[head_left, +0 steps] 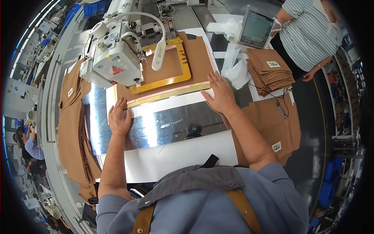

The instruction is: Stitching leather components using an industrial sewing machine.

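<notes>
A brown fabric panel (199, 50) lies under the yellow clamp frame (186, 68) of an industrial sewing machine (117, 64). Along the panel's near edge runs a yellow and pink strip (167, 95) on a white sheet (156, 109). My left hand (120, 117) rests flat at the left end of this strip, fingers stretched forward. At the strip's right end lies my right hand (222, 93), its fingers on the panel's corner and its thumb apart. Neither hand grips anything that I can see. The needle area is partly hidden by the machine head and a white lamp (159, 54).
Brown fabric pieces (72, 140) hang along the left side. On the right are a folded fabric stack (269, 74), thread snips (281, 109) on more fabric, crumpled white material (237, 70) and a control screen (256, 27). A person in a striped shirt (311, 35) stands behind it.
</notes>
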A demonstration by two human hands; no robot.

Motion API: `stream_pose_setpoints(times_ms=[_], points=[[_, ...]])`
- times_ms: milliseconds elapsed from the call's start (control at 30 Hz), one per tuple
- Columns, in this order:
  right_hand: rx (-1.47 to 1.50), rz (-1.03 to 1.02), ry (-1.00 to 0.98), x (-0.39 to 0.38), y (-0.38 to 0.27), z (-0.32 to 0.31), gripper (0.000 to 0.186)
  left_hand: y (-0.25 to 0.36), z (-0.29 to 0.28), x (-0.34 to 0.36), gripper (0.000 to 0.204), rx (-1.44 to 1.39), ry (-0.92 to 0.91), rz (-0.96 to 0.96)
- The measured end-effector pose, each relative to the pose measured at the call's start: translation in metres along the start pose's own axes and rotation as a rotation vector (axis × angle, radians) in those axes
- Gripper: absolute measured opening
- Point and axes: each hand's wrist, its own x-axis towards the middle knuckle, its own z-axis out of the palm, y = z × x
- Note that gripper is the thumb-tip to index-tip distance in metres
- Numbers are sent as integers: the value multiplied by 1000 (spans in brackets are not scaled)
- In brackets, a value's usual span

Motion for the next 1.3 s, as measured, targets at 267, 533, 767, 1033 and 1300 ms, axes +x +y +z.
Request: stream_pose_setpoints(times_ms=[267,533,767,1033,1300], points=[[-8,13,31,3,0,4,77,2,0,4,54,46,41,6],[-2,33,-19,5,1,2,77,2,2,6,54,84,-1,-50],[-7,11,-10,1,-1,2,73,-1,3,8,52,21,25,-31],[-21,-51,89,6,-1,-3,65,3,0,5,45,-18,103,0],[-28,-51,27,2,-1,10,65,0,1,-6,46,52,125,-35]])
